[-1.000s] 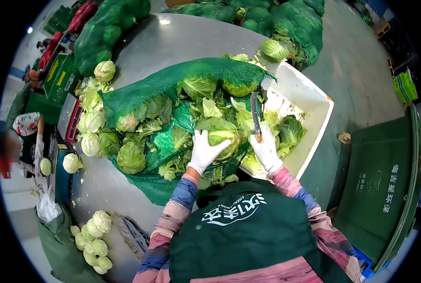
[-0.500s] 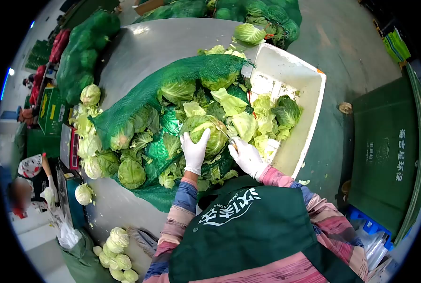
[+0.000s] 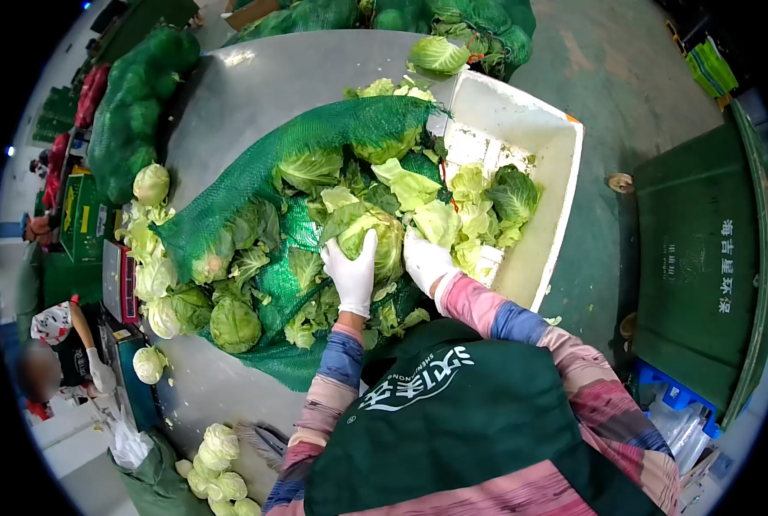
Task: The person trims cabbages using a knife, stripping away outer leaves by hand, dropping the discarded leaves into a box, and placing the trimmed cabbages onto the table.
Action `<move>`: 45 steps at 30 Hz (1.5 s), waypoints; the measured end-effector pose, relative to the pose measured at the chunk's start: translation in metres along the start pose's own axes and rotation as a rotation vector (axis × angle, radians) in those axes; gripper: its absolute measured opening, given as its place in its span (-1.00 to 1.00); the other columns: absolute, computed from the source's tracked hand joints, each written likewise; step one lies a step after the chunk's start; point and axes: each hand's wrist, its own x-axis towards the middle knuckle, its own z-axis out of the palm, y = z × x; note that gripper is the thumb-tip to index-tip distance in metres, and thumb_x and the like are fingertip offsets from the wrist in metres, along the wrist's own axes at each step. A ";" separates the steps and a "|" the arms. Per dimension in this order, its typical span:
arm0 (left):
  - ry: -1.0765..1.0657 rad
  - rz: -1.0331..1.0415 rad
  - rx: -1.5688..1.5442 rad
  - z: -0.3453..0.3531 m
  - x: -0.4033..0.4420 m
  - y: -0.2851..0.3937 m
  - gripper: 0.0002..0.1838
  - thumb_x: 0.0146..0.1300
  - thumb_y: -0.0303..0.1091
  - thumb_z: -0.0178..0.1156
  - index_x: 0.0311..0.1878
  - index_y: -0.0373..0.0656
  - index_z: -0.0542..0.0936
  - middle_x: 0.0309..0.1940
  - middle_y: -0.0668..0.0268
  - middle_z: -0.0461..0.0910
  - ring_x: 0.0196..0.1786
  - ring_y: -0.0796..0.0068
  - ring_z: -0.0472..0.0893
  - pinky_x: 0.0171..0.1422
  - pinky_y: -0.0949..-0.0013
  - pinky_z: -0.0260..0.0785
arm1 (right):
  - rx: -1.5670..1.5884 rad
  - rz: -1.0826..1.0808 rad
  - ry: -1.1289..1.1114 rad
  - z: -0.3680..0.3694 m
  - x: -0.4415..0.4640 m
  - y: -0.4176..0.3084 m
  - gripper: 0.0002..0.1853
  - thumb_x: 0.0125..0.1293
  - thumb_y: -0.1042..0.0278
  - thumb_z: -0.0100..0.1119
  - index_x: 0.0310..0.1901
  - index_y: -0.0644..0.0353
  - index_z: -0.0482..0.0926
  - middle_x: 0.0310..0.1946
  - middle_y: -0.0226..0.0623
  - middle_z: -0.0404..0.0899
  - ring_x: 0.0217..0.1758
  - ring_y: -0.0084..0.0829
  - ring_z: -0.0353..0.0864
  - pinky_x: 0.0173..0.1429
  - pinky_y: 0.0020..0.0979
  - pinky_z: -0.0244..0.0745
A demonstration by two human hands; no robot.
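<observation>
My gloved left hand (image 3: 350,272) grips the left side of a green cabbage (image 3: 386,244) at the middle of the green net bag (image 3: 272,331). At the cabbage's right side is my gloved right hand (image 3: 427,261), its fingers closed; the knife is hidden in this view. Loose leaves (image 3: 436,222) lie just above my right hand. More cabbages, such as one at the left (image 3: 235,327), rest on and under the netting.
A white bin (image 3: 554,206) with leaves stands right of the net. Trimmed cabbages (image 3: 156,279) line the table's (image 3: 255,99) left side. A green wheeled bin (image 3: 689,267) stands far right. A co-worker (image 3: 66,353) is at the left.
My right hand moved from beside the white bin to the cabbage's right side, and the curved knife seen earlier has gone from sight. My left hand stayed on the cabbage. The view shifted.
</observation>
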 end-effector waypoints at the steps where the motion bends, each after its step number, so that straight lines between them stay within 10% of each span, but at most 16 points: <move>1: -0.023 -0.004 -0.012 -0.002 0.002 0.001 -0.10 0.09 0.15 0.37 0.24 -0.44 0.32 0.18 -0.19 0.32 0.26 -0.19 0.29 0.41 -0.01 0.07 | 0.128 0.251 -0.120 0.004 0.010 -0.002 -0.49 0.55 0.21 -0.51 -0.04 0.35 0.52 -0.21 0.07 0.66 -0.13 0.06 0.64 -0.01 -0.10 0.53; 5: -0.002 0.029 0.058 -0.002 -0.004 0.017 -0.10 0.08 0.16 0.37 0.25 -0.40 0.32 0.19 -0.18 0.31 0.27 -0.21 0.27 0.41 -0.04 0.07 | 0.032 0.181 -0.192 -0.011 0.011 -0.013 -0.42 0.55 0.18 -0.59 -0.01 0.35 0.54 -0.14 0.08 0.65 -0.04 0.09 0.61 0.12 -0.10 0.47; 9: 0.028 0.049 0.043 -0.002 -0.023 0.018 -0.10 0.06 0.10 0.39 0.30 -0.34 0.28 0.26 -0.08 0.25 0.28 -0.14 0.25 0.41 -0.03 0.07 | 0.088 0.318 -0.109 -0.010 0.022 -0.010 -0.59 0.38 0.31 -0.12 0.20 0.20 0.50 -0.05 0.11 0.63 0.11 0.02 0.59 0.13 -0.10 0.49; 11: 0.026 0.064 -0.026 -0.008 -0.032 0.008 -0.12 0.10 0.01 0.40 0.32 -0.35 0.26 0.25 -0.04 0.25 0.29 -0.01 0.28 0.40 0.07 0.12 | -0.004 0.051 -0.328 -0.033 0.006 0.000 -0.42 0.35 0.32 -0.12 0.41 0.21 0.22 -0.13 0.17 0.62 -0.02 0.06 0.62 0.09 -0.09 0.50; 16: 0.017 0.131 -0.294 -0.013 -0.041 -0.009 -0.18 0.17 -0.11 0.38 0.32 -0.43 0.23 0.26 -0.02 0.28 0.27 0.13 0.37 0.37 0.22 0.20 | 0.089 -0.043 0.111 -0.028 -0.030 0.000 -0.24 0.32 0.26 0.01 0.51 0.06 -0.06 -0.32 -0.13 0.65 -0.33 -0.02 0.62 -0.23 -0.08 0.49; 20: -0.230 -0.084 -0.570 -0.021 -0.026 -0.007 -0.17 0.20 -0.12 0.35 0.38 -0.33 0.17 0.27 0.02 0.35 0.16 0.09 0.49 0.27 0.06 0.34 | 0.008 -0.144 0.300 -0.037 -0.040 -0.017 -0.24 0.32 0.26 0.07 0.51 -0.04 -0.02 -0.33 -0.16 0.63 -0.44 -0.06 0.60 -0.36 -0.10 0.48; 23: -0.280 -0.672 -0.761 -0.020 -0.025 0.008 -0.22 0.26 -0.22 0.26 0.43 -0.02 0.03 0.19 0.12 0.44 0.21 0.01 0.49 0.00 -0.39 0.42 | -0.028 -0.144 0.286 -0.032 -0.043 -0.024 -0.22 0.30 0.27 0.13 0.51 -0.14 0.02 -0.33 -0.19 0.64 -0.49 -0.08 0.60 -0.42 -0.13 0.48; 32: -0.361 -0.559 -0.975 -0.026 -0.031 -0.023 -0.35 0.23 -0.38 0.30 0.30 -0.12 0.17 0.18 0.14 0.44 0.13 0.09 0.57 -0.03 -0.26 0.55 | 0.141 -0.202 0.212 -0.038 -0.051 -0.012 -0.22 0.34 0.21 0.12 0.52 -0.37 -0.01 -0.41 -0.30 0.59 -0.49 -0.20 0.57 -0.37 -0.26 0.49; 36: -0.303 -0.567 -0.920 -0.036 -0.031 -0.022 -0.22 0.10 -0.33 0.44 0.29 -0.20 0.18 0.14 0.08 0.46 0.12 0.16 0.58 -0.18 -0.06 0.63 | 0.728 0.134 0.245 -0.035 -0.020 0.044 -0.33 0.37 0.48 0.07 0.49 -0.02 0.15 -0.42 -0.55 0.49 -0.52 -0.72 0.26 -0.44 -0.60 0.30; 38: -0.359 -0.610 -1.061 -0.041 -0.026 -0.028 -0.19 0.11 -0.31 0.45 0.31 -0.22 0.16 0.13 0.07 0.46 0.11 0.13 0.58 -0.15 -0.08 0.63 | 0.869 0.289 0.216 -0.046 -0.016 0.093 -0.36 0.37 0.49 0.05 0.47 -0.02 0.20 -0.46 -0.54 0.45 -0.51 -0.68 0.32 -0.39 -0.57 0.34; 42: -0.416 -0.579 -0.932 -0.044 -0.017 -0.015 -0.19 0.11 -0.34 0.43 0.33 -0.28 0.17 0.13 0.06 0.47 0.08 0.11 0.60 -0.03 -0.16 0.58 | 0.074 0.297 0.538 -0.077 -0.026 0.123 -0.37 0.40 0.25 0.05 0.48 -0.05 0.14 -0.48 -0.12 0.61 -0.49 -0.34 0.59 -0.35 -0.26 0.48; 45: -0.471 -0.370 -0.802 -0.033 -0.011 -0.008 -0.23 0.05 -0.40 0.46 0.28 -0.33 0.27 0.09 0.12 0.53 0.07 0.27 0.61 0.08 0.16 0.55 | 0.414 0.126 0.346 -0.076 -0.030 0.067 -0.50 0.38 0.18 0.08 0.33 0.06 0.37 -0.54 -0.19 0.61 -0.57 -0.34 0.56 -0.38 -0.27 0.49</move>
